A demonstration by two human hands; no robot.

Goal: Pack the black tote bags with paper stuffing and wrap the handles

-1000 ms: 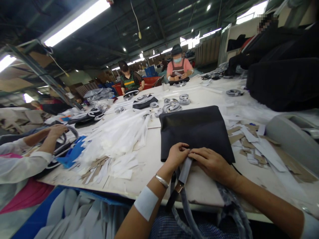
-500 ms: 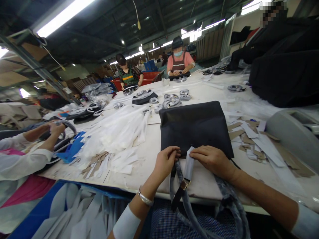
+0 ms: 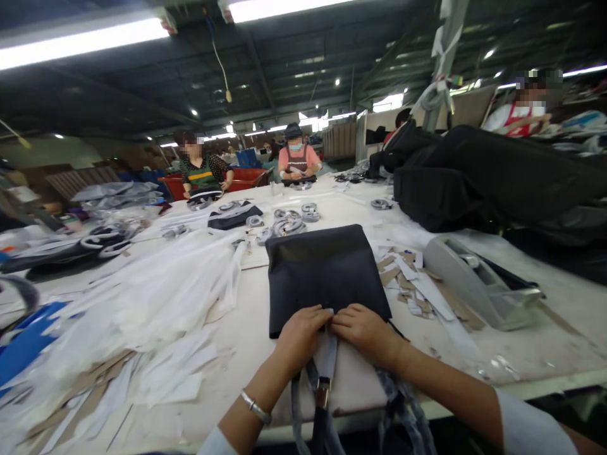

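Note:
A black handbag [image 3: 327, 272] lies flat on the table in front of me. From its near edge a strap tab wrapped in whitish film [image 3: 326, 357] runs toward me, ending at a gold-coloured buckle [image 3: 323, 393]. My left hand [image 3: 301, 335] has its fingers closed at the tab's upper end, against the bag's edge. Close beside it, my right hand [image 3: 366, 332] pinches the same end from the other side. The exact fingertip contact is partly hidden. Handles in cloudy plastic wrap [image 3: 405, 411] hang over the table's front edge below my right forearm.
A grey tape dispenser [image 3: 474, 284] stands at right beside paper and card scraps [image 3: 412, 284]. White sheeting [image 3: 156, 284] is heaped at left. Coiled wrapped straps [image 3: 288, 222] lie beyond the bag. A large black pile [image 3: 474, 177] sits back right. Co-workers [image 3: 298, 161] work across the table.
The view has swung right, so the table's contents appear further left. My left hand has moved from beside the wrapped tab onto its upper end, and my two hands are closer together.

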